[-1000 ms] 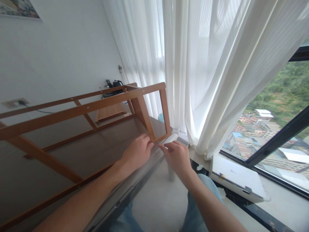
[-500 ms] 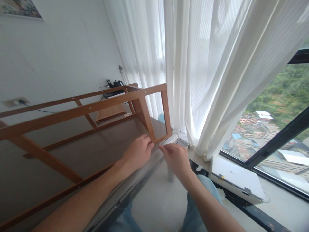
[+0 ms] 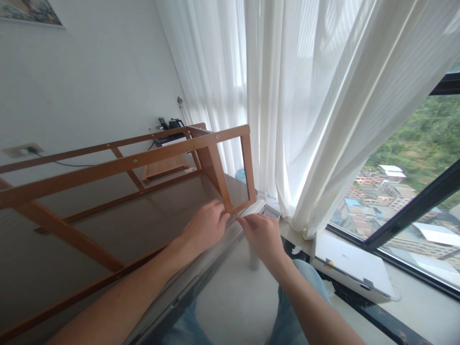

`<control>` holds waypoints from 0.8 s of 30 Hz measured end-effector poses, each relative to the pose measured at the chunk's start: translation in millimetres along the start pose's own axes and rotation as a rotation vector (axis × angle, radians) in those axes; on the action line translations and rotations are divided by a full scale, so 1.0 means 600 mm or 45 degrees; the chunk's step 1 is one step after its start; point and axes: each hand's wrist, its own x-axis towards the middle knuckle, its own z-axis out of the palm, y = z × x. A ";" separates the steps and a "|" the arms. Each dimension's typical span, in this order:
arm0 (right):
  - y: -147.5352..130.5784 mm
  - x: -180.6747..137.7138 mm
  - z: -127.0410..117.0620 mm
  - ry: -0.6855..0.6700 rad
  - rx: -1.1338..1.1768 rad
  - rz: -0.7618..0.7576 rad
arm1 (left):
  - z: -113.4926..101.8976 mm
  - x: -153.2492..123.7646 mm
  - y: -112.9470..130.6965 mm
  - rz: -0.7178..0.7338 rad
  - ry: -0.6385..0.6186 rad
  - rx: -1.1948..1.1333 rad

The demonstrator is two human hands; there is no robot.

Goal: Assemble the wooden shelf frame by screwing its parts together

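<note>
A brown wooden furniture frame (image 3: 161, 154), made of rails and crossbars, lies on its side on a table (image 3: 201, 275) in front of me. At its near right corner my left hand (image 3: 204, 226) is closed, fingers curled against the lower end of the upright. Just right of it, my right hand (image 3: 264, 235) pinches a thin, shiny piece (image 3: 235, 213) between thumb and forefinger, held against that corner. The piece is too small to name, and my fingers hide most of it. A round fastener (image 3: 217, 137) shows at the upper corner.
Behind the frame are a loose wooden panel (image 3: 166, 167) and a black kettle (image 3: 176, 124). White curtains (image 3: 269, 96) hang beyond the far end. A white box (image 3: 354, 263) stands by the window at right. My knees are under the table edge.
Almost nothing differs. The frame's right end appears shifted very slightly to the right, while both hands stay at the same corner.
</note>
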 end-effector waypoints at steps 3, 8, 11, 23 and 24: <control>-0.001 0.001 -0.001 -0.005 0.005 0.003 | 0.001 0.001 0.000 0.000 -0.003 -0.006; -0.002 0.001 -0.001 -0.010 0.002 0.009 | -0.001 0.001 0.000 0.005 -0.004 -0.012; -0.002 0.001 0.000 -0.008 -0.006 0.022 | -0.002 0.002 0.000 0.015 -0.010 -0.023; -0.005 0.001 0.002 0.027 -0.003 0.048 | -0.002 0.002 0.001 0.015 0.019 -0.008; -0.005 0.001 0.002 0.029 -0.001 0.051 | -0.002 0.003 0.001 0.014 0.019 -0.013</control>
